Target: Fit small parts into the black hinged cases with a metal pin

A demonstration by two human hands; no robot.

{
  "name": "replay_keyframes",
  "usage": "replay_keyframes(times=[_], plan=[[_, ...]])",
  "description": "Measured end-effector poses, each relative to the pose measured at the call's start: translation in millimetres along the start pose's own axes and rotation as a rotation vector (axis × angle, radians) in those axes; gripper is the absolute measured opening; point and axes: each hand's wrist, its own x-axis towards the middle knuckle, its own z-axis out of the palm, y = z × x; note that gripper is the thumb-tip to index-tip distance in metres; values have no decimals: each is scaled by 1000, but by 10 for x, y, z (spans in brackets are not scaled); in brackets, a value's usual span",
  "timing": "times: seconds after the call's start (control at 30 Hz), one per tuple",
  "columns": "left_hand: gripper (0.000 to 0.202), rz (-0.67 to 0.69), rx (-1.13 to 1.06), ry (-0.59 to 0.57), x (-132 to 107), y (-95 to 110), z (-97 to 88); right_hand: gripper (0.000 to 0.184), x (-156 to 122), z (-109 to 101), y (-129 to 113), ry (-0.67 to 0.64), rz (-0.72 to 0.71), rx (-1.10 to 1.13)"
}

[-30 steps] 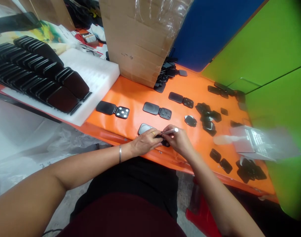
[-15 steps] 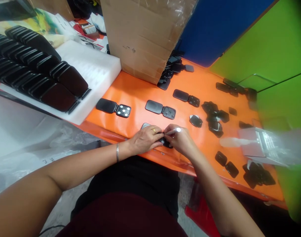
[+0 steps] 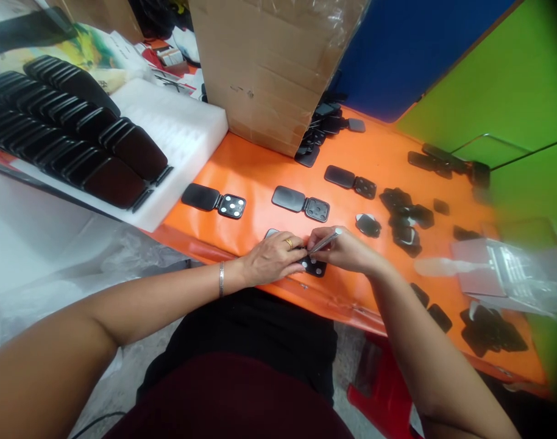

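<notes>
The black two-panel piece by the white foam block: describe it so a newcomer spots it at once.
Along the orange table, find the white foam block. Just right of it lies an untouched black two-panel piece. Its smaller panel shows five white dots, while the next piece to the right shows dark ones.

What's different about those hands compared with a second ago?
The right hand has swung slightly outward to its right, and its thin silver tool slants more steeply. More white dots show on the black piece beneath. Nothing was visibly picked up or let go. The left hand stays on that piece.
</notes>
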Motion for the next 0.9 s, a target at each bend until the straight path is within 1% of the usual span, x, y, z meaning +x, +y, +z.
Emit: replay_keyframes(times=[0.1, 0.17, 0.2, 0.23, 0.27, 0.3, 0.37, 0.43, 0.5, 0.53, 0.63, 0.73, 0.8, 0.9], plan=[[25, 3, 23, -6, -2, -6, 1, 9, -18, -25, 38, -27, -3, 89], [26, -3, 46, -26, 0, -4, -2, 15, -64, -43, 98, -104, 3, 238], [28, -5, 56, -36, 0, -3, -3, 19, -101, -48, 139, -120, 6, 325], [29, -7, 62, -45, -2, -2, -1, 22, -150, -48, 182, -101, 5, 411], [31, -10, 63, -52, -5, -1, 3, 25, -207, -45, 226, -37, -3, 490], [32, -15, 59, -54, -10, -1, 8, 27, -272, -37, 269, 69, -16, 559], [31, -35, 27, -42, -20, -3, 16, 31, -411, -10, 345, 332, -43, 657], [27, -60, -22, -35, -22, -11, 4, 32, -545, 34, 414, 547, -50, 694], [28, -74, -69, -60, -5, -25, -45, 28, -651, 97, 493, 700, -37, 694], [31, -77, -81, -87, 13, -34, -84, 26, -688, 136, 538, 752, -26, 697], [44, -143, -43, -182, 98, -66, -232, 21, -737, 260, 666, 848, 31, 745], [48, -235, 24, -299, 198, -86, -361, 26, -733, 344, 717, 882, 112, 740], [47, -252, 13, -368, 250, -90, -402, 27, -731, 362, 708, 882, 152, 684], [45, -310, -92, -433, 296, -123, -399, 29, -742, 357, 685, 883, 162, 666]])
